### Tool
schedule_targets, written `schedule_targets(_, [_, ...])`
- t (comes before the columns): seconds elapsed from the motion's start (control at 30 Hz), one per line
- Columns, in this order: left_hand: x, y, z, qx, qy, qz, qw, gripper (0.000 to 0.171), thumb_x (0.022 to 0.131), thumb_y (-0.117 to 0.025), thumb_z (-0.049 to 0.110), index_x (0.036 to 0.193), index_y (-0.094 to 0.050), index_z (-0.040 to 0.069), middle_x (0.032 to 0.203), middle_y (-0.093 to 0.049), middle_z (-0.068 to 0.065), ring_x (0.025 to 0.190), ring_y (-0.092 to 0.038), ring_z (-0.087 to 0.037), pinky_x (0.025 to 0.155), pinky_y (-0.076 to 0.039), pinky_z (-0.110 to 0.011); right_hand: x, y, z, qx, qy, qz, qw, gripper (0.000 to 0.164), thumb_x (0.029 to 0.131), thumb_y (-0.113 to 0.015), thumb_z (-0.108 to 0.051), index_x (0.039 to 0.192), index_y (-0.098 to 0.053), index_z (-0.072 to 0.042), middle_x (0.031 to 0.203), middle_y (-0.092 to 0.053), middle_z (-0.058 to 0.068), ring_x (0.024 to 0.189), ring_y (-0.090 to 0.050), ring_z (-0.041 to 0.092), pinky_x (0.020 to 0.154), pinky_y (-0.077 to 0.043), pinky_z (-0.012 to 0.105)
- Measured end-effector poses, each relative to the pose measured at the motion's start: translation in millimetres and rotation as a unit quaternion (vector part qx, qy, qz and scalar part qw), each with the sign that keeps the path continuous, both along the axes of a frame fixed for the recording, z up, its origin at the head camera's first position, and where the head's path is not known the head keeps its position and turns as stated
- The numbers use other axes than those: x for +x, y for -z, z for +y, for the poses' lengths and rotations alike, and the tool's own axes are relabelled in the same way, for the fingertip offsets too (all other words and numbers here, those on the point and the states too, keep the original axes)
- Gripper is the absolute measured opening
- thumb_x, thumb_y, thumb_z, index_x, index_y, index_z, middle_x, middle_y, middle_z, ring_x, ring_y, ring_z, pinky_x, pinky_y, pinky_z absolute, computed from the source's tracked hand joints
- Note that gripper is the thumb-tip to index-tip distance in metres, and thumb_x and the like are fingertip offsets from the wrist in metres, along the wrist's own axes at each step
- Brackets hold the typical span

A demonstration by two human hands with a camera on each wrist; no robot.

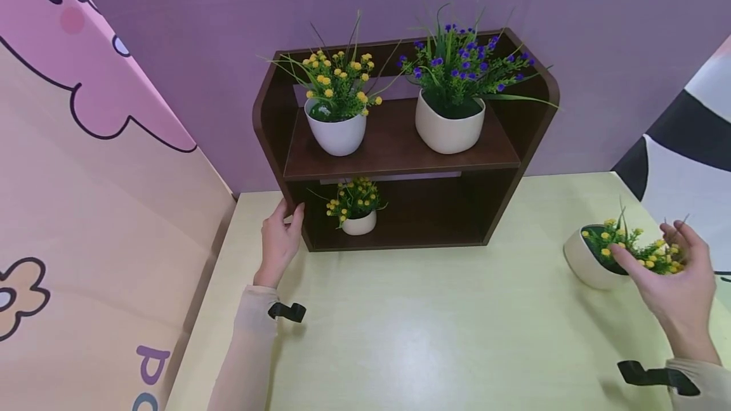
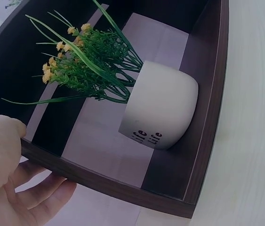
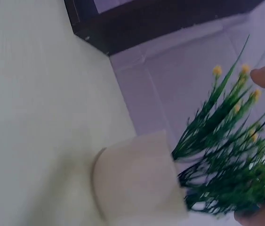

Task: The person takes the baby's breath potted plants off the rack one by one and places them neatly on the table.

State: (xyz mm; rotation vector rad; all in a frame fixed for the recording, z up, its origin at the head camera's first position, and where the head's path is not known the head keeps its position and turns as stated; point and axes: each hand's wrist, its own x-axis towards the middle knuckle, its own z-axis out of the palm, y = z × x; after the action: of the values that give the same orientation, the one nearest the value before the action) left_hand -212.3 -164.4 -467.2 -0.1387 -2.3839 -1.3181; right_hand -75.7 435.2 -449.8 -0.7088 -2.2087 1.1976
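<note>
My left hand point(image 1: 280, 240) grips the left side panel of a dark brown two-tier shelf point(image 1: 400, 170), thumb inside and fingers outside in the left wrist view. Near that hand, a small white pot of yellow flowers point(image 1: 360, 221) stands on the lower tier; its side has dark "Life" lettering in the left wrist view. My right hand point(image 1: 679, 278) is at the table's right side, thumb and fingers spread around the yellow blooms of a potted plant point(image 1: 594, 265). That white pot point(image 3: 139, 181) sits on the table, its foliage between my parted thumb and fingers.
On the upper tier are a white pot with yellow flowers point(image 1: 337, 132) and a larger pot with purple-blue flowers point(image 1: 449, 125). A purple backdrop point(image 1: 228, 49) is behind the shelf, and printed panels flank the pale table point(image 1: 411, 322).
</note>
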Motion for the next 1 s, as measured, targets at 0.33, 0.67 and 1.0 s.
schedule_targets(0.33, [-0.2,0.4,0,-0.007,-0.001,-0.008,0.9999,0.028,0.102,-0.053,0.037,0.113,-0.064,0.013,0.113,-0.074,-0.016,0.1,-0.073,-0.034,0.079,-0.062,-0.047,-3.5,-18.1,-29,0.127,-0.001,0.065,0.99,0.083,0.072,-0.086,-0.022,0.143,-0.048,-0.04,0.146,-0.053,-0.014,0.136,-0.045,-0.002,0.111,-0.029,0.013])
schedule_targets(0.67, [-0.2,-0.5,0,-0.01,-0.004,-0.007,0.9999,0.03,0.102,-0.052,0.039,0.113,-0.064,0.013,0.114,-0.073,-0.016,0.101,-0.072,-0.034,0.079,-0.061,-0.047,-14.2,-25.4,-52,0.195,-0.102,0.219,0.951,0.07,0.061,-0.089,-0.015,0.128,-0.068,-0.015,0.123,-0.069,-0.015,0.116,-0.055,-0.016,0.097,-0.038,0.004])
schedule_targets(1.0, [0.1,0.5,0,-0.004,-0.003,0.0,1.0,0.031,0.102,-0.052,0.039,0.112,-0.065,0.013,0.112,-0.074,-0.016,0.094,-0.074,-0.035,0.076,-0.062,-0.048,-27.6,-18.1,-92,0.199,-0.148,0.183,0.951,0.073,0.059,-0.092,-0.017,0.128,-0.068,-0.021,0.119,-0.072,0.013,0.089,-0.05,-0.023,0.082,-0.032,0.002])
